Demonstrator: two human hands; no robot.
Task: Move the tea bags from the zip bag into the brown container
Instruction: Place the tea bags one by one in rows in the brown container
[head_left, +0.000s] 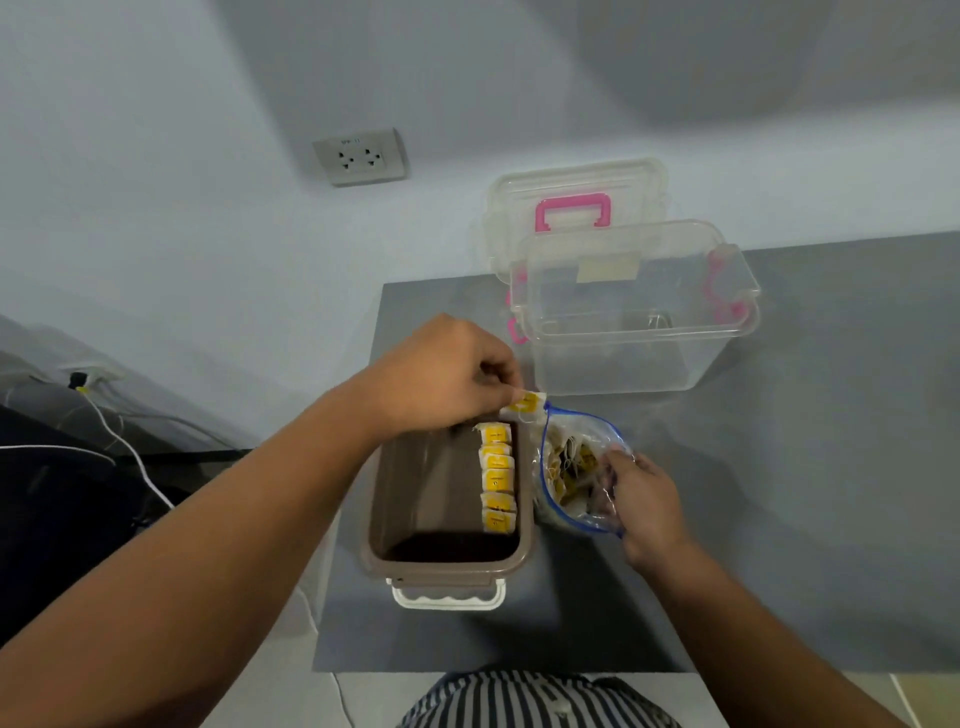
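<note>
A brown container (400, 499) stands open on the grey table, with a row of yellow-tagged tea bags (497, 477) lined up along its right wall. My left hand (441, 379) pinches one yellow-tagged tea bag (525, 404) just above the container's far right corner. Right of the container lies a clear zip bag (582, 467) with a blue seal, open and holding several more tea bags. My right hand (641, 501) grips the zip bag's right side.
A clear plastic box (634, 306) with pink latches stands behind the zip bag, its lid (571, 208) with a pink handle leaning on the wall. A wall socket (359, 157) sits at upper left. White cables (130, 452) run at the left, off the grey table (805, 467).
</note>
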